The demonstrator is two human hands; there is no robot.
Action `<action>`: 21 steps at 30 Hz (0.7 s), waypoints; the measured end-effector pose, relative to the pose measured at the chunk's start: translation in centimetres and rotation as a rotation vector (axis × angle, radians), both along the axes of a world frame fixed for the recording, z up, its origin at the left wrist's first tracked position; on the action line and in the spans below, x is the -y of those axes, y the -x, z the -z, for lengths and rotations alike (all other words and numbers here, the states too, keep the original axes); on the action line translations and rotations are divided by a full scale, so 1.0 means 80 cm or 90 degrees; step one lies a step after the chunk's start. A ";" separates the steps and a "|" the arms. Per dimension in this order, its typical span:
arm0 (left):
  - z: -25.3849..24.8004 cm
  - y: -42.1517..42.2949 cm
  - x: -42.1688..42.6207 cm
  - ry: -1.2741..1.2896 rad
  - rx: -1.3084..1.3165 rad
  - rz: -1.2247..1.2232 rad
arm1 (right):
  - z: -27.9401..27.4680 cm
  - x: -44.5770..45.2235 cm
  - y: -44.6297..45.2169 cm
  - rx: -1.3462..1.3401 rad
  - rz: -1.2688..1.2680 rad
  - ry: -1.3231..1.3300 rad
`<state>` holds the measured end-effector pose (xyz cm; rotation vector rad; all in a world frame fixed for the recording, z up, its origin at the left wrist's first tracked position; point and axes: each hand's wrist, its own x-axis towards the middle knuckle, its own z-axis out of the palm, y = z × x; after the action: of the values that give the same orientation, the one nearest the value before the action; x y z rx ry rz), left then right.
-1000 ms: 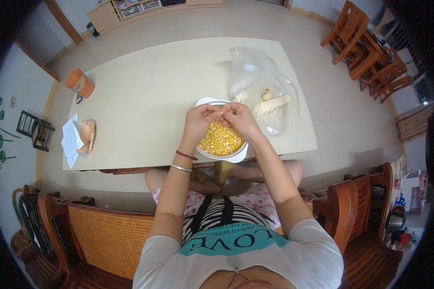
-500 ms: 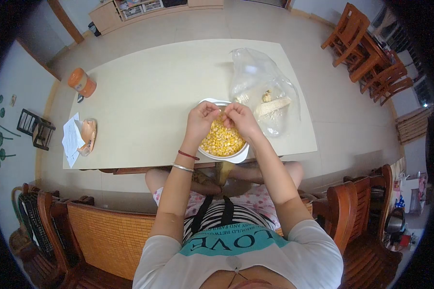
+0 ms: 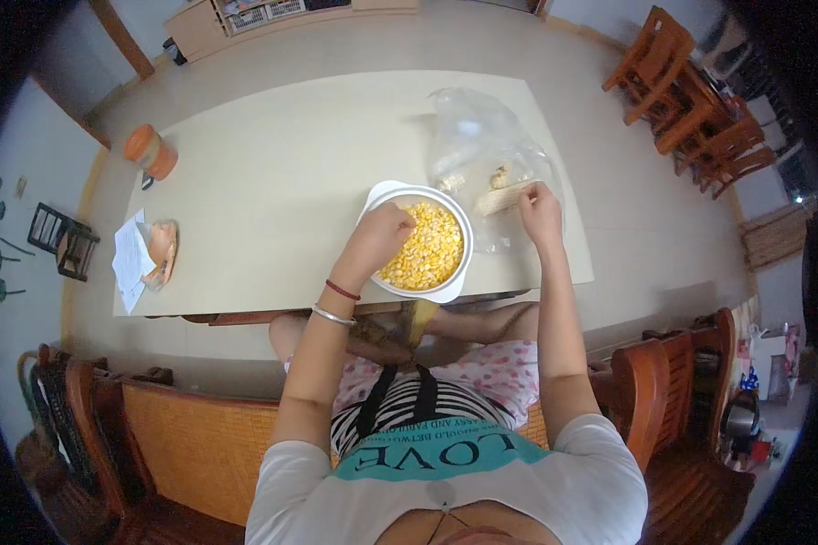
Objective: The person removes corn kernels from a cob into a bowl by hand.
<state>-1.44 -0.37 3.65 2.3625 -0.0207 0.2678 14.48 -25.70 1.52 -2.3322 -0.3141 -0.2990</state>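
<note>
A white two-handled bowl (image 3: 449, 292) full of yellow corn kernels (image 3: 432, 250) stands at the table's near edge. Over its left side is my left hand (image 3: 382, 236), its fingers pressed together; whatever they pinch is too small to make out. My right hand (image 3: 542, 216) is to the right of the bowl, above a clear plastic bag (image 3: 477, 127), with fingertips closed together. Close by those fingertips, a pale stripped corncob (image 3: 497, 199) lies on the bag. Small corn scraps (image 3: 499, 175) are beside the cob. I cannot see anything between the right fingers.
At the table's (image 3: 282, 163) left end are an orange container (image 3: 151, 153), white papers (image 3: 132, 259) and a wrapped packet (image 3: 161, 252). A wooden bench (image 3: 191, 436) is behind me. Wooden chairs (image 3: 650, 59) stand off to the far right.
My right hand has left the bowl and moved right, over the bag beside the cob. My left hand has stayed at the bowl, a little lower and turned inward.
</note>
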 end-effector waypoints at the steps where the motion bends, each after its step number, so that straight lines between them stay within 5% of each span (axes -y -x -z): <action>1: 0.002 -0.001 0.000 -0.029 -0.036 0.017 | 0.001 0.000 0.005 0.060 0.010 0.036; 5: 0.004 0.000 0.002 -0.102 -0.030 0.076 | -0.014 -0.006 0.019 0.080 0.017 0.109; 11: 0.019 0.000 0.003 -0.099 0.006 0.004 | -0.040 -0.059 0.069 0.096 -0.133 -0.155; 21: 0.000 0.006 0.000 0.165 0.054 -0.102 | -0.011 -0.123 0.106 -0.080 -0.317 -0.194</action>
<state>-1.88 -0.39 3.66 2.0964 0.1542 0.4222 6.02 -15.83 2.43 -1.8889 -0.7161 0.0438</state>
